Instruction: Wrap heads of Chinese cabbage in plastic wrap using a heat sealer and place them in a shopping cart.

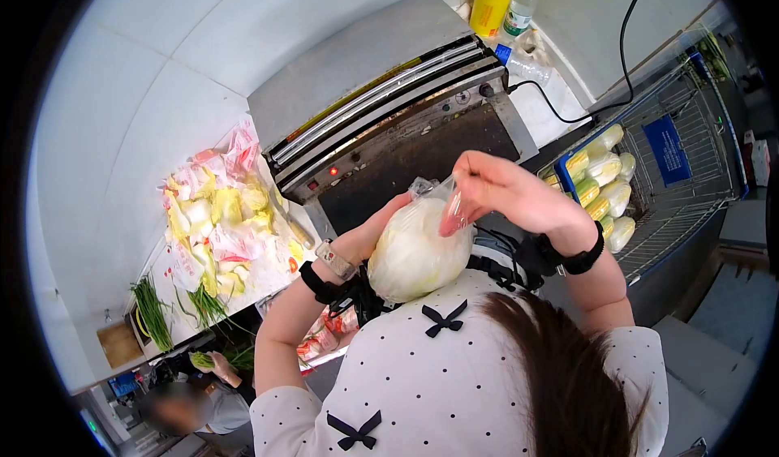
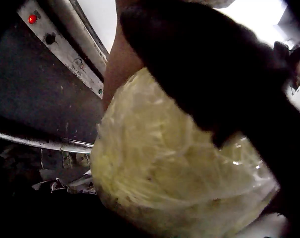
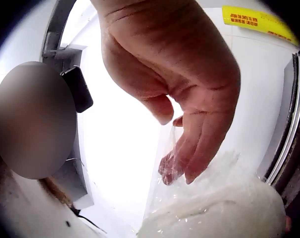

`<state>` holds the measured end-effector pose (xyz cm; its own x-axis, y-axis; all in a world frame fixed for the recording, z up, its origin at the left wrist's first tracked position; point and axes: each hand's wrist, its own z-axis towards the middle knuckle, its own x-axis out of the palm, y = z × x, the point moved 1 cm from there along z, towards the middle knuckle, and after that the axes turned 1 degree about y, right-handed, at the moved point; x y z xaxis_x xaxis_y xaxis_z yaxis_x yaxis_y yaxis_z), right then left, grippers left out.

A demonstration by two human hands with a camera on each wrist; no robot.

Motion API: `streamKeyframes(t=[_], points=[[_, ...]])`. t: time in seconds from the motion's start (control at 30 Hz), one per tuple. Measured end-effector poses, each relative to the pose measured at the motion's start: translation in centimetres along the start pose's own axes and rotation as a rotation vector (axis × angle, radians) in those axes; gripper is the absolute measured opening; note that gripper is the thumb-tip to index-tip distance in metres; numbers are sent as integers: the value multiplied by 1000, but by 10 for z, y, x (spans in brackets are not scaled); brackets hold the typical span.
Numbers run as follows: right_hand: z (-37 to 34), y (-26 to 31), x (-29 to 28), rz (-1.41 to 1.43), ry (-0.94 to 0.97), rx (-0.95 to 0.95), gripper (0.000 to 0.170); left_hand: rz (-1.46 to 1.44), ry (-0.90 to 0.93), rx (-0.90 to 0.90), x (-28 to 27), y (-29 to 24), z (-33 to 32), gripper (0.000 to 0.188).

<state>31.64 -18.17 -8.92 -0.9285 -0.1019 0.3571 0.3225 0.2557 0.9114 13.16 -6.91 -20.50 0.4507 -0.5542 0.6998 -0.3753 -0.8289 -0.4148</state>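
Person in dotted shirt (image 1: 422,380), bottom centre; cabbage (image 1: 418,254) right in front of the chest, mid-frame, covered in clear film (image 1: 423,186). Left hand (image 1: 381,223) grips cabbage along its left and far side, most fingers hidden behind it. Right hand (image 1: 499,188) is above cabbage's right side, pinching a pulled-up piece of film between thumb and fingers. Watch (image 1: 335,260) on left wrist, black straps on both. Just beyond, centre to upper centre: metal machine (image 1: 365,72) with dark plate (image 1: 466,149) and lit red lamp (image 1: 333,171). Left of frame: loose leaves (image 1: 231,205) on pink-and-white bags (image 1: 243,143); long greens (image 1: 150,315) lower left of those. Right: wire cart (image 1: 682,189), more cabbages (image 1: 604,169) inside at its left end. Top, right of centre: yellow roll (image 1: 493,3) beside bottle (image 1: 520,7). Far lower left: second person (image 1: 223,412), face blurred, holding a green bunch (image 1: 202,361).
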Motion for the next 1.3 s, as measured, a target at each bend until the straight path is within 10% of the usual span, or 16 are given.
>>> streamKeyframes(t=[0.2, 0.53, 0.93, 1.3], points=[[-8, -37, 5, 133, 233, -336, 21, -18, 178, -1, 4, -5, -4, 33], [-10, -37, 12, 104, -107, -293, 55, -26, 109, 19, 6, -2, -1, 37], [-8, -26, 20, -511, -326, -341, 21, 11, 77, 84, 4, -1, 0, 30], [-13, -6, 19, -1334, -309, -1005, 15, 178, 6, 50, 8, 7, -11, 30]])
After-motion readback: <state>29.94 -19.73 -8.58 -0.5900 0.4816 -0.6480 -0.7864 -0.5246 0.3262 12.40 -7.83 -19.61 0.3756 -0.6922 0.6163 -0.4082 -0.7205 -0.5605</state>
